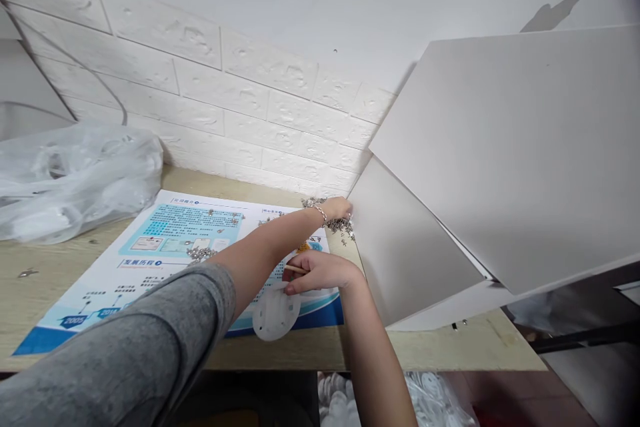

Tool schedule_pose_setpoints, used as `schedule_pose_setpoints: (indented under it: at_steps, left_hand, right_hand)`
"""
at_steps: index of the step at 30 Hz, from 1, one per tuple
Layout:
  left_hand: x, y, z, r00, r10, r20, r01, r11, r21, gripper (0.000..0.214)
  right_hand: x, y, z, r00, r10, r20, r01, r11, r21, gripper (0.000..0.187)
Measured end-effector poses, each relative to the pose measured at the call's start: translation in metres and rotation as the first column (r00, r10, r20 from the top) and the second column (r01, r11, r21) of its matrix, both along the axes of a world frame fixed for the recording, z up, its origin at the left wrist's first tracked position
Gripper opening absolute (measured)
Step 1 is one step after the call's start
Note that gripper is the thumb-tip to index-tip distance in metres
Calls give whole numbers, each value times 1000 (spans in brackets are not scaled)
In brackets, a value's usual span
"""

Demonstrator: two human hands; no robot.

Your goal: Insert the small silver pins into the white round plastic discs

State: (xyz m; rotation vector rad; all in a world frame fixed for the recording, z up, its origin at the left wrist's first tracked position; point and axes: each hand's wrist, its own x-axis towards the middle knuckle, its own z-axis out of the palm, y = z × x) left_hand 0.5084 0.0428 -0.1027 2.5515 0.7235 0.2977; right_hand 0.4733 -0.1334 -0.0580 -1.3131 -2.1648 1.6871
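Note:
My left hand (338,208), with a bracelet at the wrist, reaches across to a pile of small silvery metal parts (341,227) at the foot of the wall. Its fingers curl down at the pile; whatever is between them is hidden. Closer to me, my right hand (323,271) is closed around a thin wooden stick (296,269). Its thumb is at the upper edge of a round, translucent white plastic disc (276,315) with small holes; whether it grips the disc too, I cannot tell. Another heap of metal parts (201,254) lies on the printed sheet (107,277), beside my left forearm.
A clear plastic bag (80,180) with white pieces sits on the table (60,260) at left. Large white boards (520,147) lean at right against the white brick-patterned wall (240,80). Below the table edge, a bag (433,393) holds white round pieces.

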Motion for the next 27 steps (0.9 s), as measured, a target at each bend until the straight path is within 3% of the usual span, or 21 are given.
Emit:
schedule_pose_setpoints:
  at_steps: [8,14,22,27]
  left_hand:
    - [-12,28,17,995,75,60,-72,996,-46,13]
    - [-23,35,24,996,66,60,-57,987,-151,17]
    - [-25,37,16,998,-48,46,59,958,-282,20]
    - [-25,38,10,996,-81,27,85,958,-275,27]
  right_hand:
    - [-2,1,1,1000,16,-3,-16,1000,8,36]
    - [-1,0,1,999,30,-11,-30,1000,2,35]
    - [-1,0,-2,1000,24,-8,-24,1000,3,37]
    - [-2,0,-1,1000,29,-2,-29,999,13,38]
